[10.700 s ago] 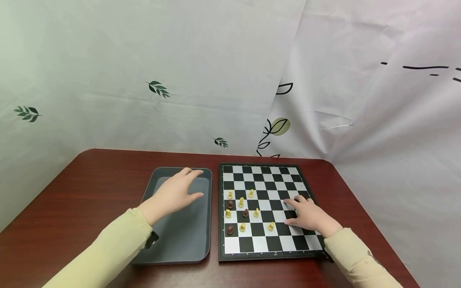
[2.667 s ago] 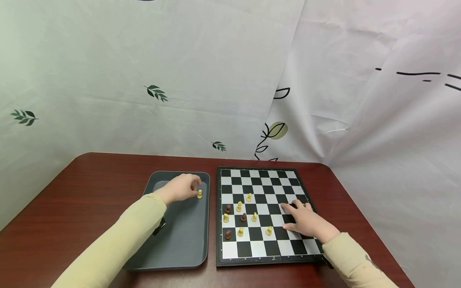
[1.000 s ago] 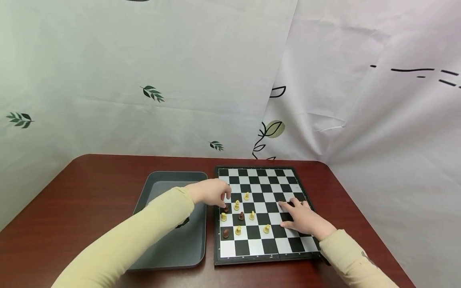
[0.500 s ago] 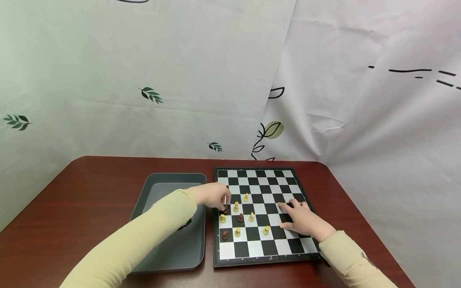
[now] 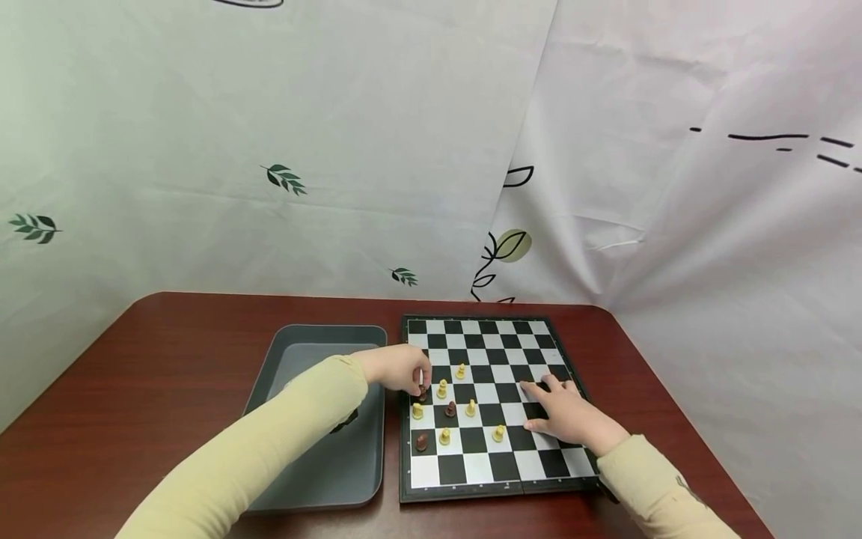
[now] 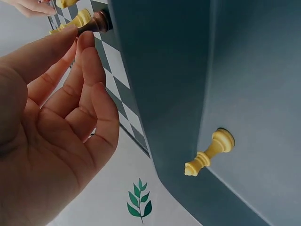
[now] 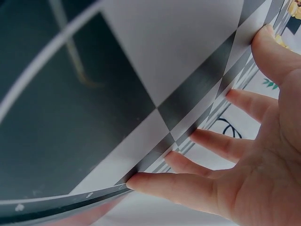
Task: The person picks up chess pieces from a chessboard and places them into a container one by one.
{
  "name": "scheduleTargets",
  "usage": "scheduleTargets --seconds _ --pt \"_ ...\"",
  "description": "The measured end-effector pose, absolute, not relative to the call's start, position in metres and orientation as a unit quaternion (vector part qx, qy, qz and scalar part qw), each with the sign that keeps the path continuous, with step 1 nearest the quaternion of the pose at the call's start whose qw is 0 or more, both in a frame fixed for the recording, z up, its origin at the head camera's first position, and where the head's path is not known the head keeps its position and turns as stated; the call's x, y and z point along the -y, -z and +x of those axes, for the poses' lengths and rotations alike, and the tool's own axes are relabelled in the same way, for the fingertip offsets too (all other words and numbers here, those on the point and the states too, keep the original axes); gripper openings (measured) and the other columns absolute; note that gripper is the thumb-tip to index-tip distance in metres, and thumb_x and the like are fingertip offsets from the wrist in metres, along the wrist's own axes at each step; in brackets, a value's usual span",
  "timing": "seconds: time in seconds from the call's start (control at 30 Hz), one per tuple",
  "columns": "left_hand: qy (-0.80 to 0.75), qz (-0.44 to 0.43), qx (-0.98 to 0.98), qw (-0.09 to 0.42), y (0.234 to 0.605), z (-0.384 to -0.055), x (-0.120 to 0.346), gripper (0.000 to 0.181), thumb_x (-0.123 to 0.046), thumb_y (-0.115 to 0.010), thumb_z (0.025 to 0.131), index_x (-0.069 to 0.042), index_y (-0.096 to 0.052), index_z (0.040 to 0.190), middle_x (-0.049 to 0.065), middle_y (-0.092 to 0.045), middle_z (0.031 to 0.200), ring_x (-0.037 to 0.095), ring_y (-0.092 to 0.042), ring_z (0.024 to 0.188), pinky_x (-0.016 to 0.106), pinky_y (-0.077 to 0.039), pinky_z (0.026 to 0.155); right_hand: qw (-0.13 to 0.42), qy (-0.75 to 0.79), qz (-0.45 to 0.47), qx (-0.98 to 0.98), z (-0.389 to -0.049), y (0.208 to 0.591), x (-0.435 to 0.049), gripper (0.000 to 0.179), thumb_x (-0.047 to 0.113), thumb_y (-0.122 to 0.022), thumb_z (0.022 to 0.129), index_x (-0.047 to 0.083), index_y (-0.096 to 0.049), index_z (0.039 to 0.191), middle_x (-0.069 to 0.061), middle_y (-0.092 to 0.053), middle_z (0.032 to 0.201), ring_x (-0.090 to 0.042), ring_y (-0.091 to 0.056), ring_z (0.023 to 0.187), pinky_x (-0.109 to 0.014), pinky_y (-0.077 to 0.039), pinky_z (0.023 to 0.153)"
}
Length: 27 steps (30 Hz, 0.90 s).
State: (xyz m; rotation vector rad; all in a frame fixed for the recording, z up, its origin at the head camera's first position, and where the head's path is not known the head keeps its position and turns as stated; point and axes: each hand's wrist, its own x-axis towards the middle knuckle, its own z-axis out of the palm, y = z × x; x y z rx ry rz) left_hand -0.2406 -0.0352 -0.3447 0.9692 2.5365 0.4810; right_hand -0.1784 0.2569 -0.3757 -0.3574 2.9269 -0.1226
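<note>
On the left side of the chessboard (image 5: 479, 469), my left hand (image 5: 396, 367) pinches a dark brown chess piece (image 6: 100, 21) by its top between thumb and fingertip. The piece's base is right at the board's surface. Around it stand a yellow chess piece (image 5: 441, 388), another brown chess piece (image 5: 450, 409) and several more yellow ones. A third brown chess piece (image 5: 421, 442) is nearer the front. My right hand (image 5: 569, 415) rests on the board's right part with its fingers spread, their tips touching the squares (image 7: 197, 89).
A grey tray (image 5: 323, 464) lies left of the board, under my left forearm. Inside it is a yellow chess piece (image 6: 211, 150), hidden by the arm in the head view. Both sit on a reddish-brown table (image 5: 182, 359), with a patterned white cloth (image 5: 377, 150) behind.
A yellow piece from the board's left edge went into the tray. Afterwards my left hand moved right, back to the board, and took hold of the brown piece. My right hand stayed put.
</note>
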Motion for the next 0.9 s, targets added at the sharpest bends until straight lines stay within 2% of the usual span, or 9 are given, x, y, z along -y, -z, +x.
scheduleTargets --seconds 0.9 --pt "-0.198 0.353 -0.897 0.177 0.3533 -0.2419 0.0376 0.01 0.0 -0.066 0.084 -0.009 -0.067 0.078 -0.006 -0.052 0.065 0.008 -0.044 0.061 0.023 -0.038 0.059 0.097 0.04 -0.116 -0.988 -0.1788 0.3761 -0.2565 0.066 0.038 -0.072 0.079 0.01 -0.05 0.135 -0.027 -0.042 0.133 -0.051 -0.043 0.114 -0.057 -0.046 0.084"
